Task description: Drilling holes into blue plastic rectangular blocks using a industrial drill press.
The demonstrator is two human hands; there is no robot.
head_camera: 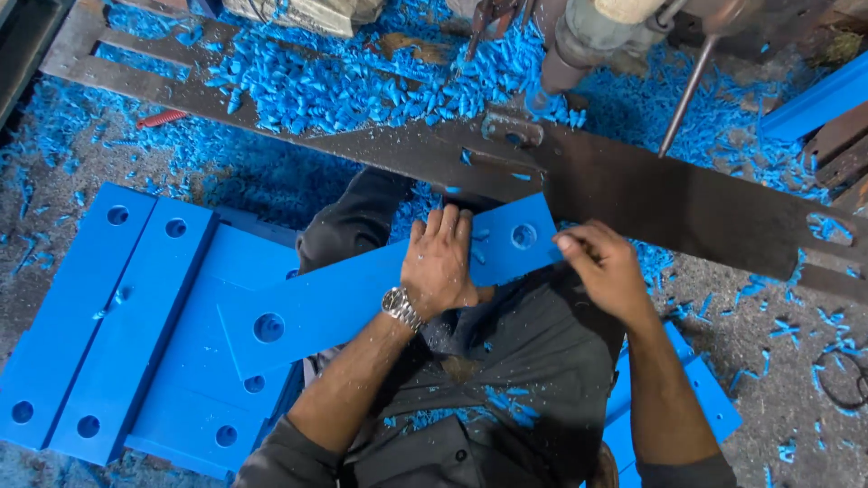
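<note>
My left hand lies spread flat on the blue bar. My right hand pinches its far right end. The bar could slide off my lap, because loose blue chips are slippery.

blue plastic bar, blue shavings, dark steel plate

Long flat blue plastic bar, lying across the seated person's lap, tilted up toward the right. One round hole near each end (left hole lower, right hole by the dark steel plate). Blue shavings on its surface. Right end touches the plate's edge.
</note>
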